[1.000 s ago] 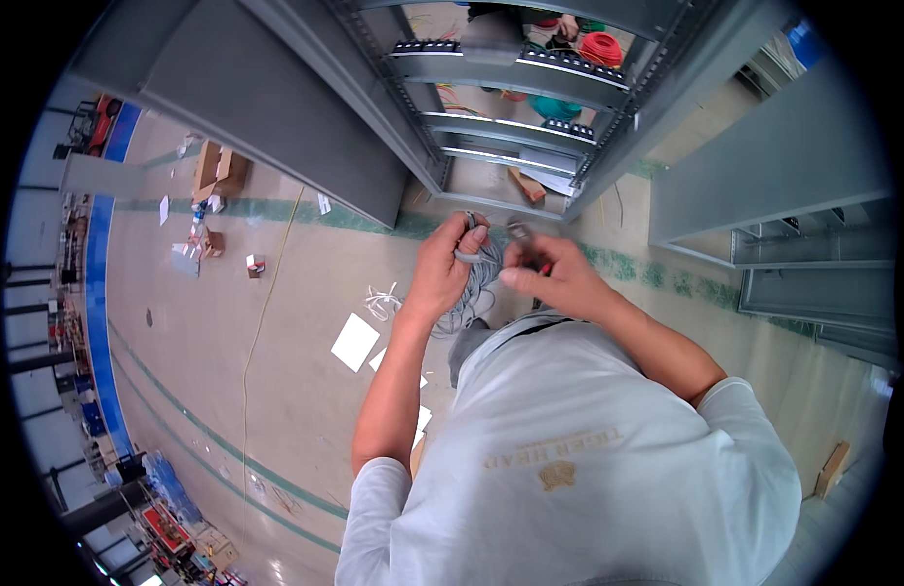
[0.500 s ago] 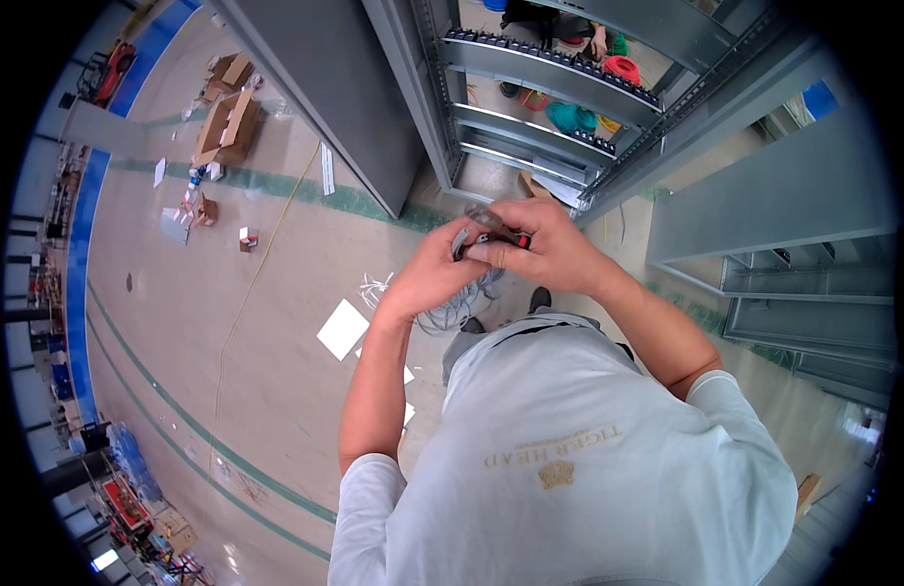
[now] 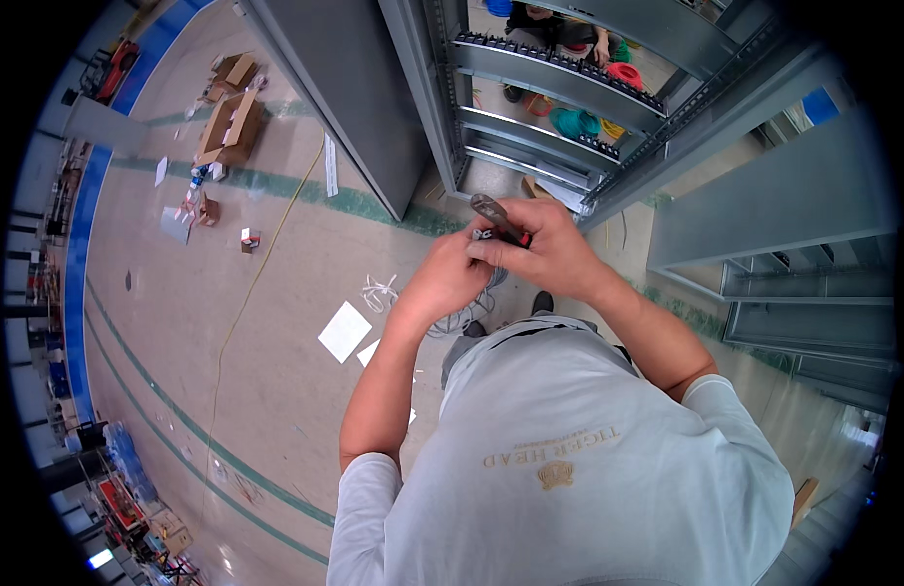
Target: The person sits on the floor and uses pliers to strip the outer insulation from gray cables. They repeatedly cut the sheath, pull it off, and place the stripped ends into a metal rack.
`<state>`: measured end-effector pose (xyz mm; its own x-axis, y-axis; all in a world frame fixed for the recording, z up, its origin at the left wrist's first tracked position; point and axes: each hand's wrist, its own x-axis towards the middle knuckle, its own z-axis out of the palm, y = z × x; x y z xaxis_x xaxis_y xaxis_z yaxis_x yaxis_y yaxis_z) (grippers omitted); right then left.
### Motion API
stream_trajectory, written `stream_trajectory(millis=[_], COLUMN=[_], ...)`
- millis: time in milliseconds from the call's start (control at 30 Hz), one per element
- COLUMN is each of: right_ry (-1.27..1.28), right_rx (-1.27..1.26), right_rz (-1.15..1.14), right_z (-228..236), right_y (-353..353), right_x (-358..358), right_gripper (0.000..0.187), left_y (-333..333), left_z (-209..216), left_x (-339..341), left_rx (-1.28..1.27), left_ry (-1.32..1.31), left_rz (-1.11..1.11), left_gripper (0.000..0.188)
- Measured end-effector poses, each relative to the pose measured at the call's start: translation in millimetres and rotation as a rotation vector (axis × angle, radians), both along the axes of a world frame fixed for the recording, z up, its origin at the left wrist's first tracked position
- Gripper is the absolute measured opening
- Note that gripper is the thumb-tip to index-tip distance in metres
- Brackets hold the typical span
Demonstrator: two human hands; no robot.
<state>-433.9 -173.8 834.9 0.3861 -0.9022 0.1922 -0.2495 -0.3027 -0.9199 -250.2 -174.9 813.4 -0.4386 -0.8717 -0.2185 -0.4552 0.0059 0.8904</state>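
Both my hands meet in front of the cabinet frame. In my right hand (image 3: pixel 548 246) is a pair of pliers (image 3: pixel 495 213) with dark metal jaws and red-and-black grips, the jaws pointing up and away to the left. My left hand (image 3: pixel 442 281) is closed beside it, pinching a short grey cable end (image 3: pixel 483 234) close to my right thumb; most of that piece is hidden by the fingers. Below the hands, a coil of grey cable (image 3: pixel 467 317) lies on the floor by my shoes, partly covered by my left hand and forearm.
A grey metal cabinet (image 3: pixel 559 88) with black-clipped crossbars stands ahead, its panel (image 3: pixel 359 107) to the left. Behind it a person crouches near coloured cable coils (image 3: pixel 575 122). Another cabinet (image 3: pixel 764 195) is at right. Cardboard boxes (image 3: pixel 229 127), white sheets (image 3: pixel 345 332) and a yellow cord (image 3: pixel 245 303) lie leftward.
The pliers have swung upright, their jaws now clearer above my fingers. My left hand has shifted slightly right, closer to the right, and the grey loop it showed is now mostly hidden.
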Motion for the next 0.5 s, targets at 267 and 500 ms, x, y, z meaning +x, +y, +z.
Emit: stream_trajectory(millis=[267,500], right_ry=[-0.316,-0.343], right_rx=[0.127,0.103], right_rz=[-0.108,-0.240], right_z=[44,54], right_y=[-20,-70], right_x=[-33,-72], right_gripper=[0.020,0.030], left_y=[-1,-6], left_z=[-36,-24], left_x=[13,14], left_rx=[0.007,0.552], left_ry=[0.243,0.689], left_rz=[-0.135,-0.193], left_gripper=[0.033,0.044])
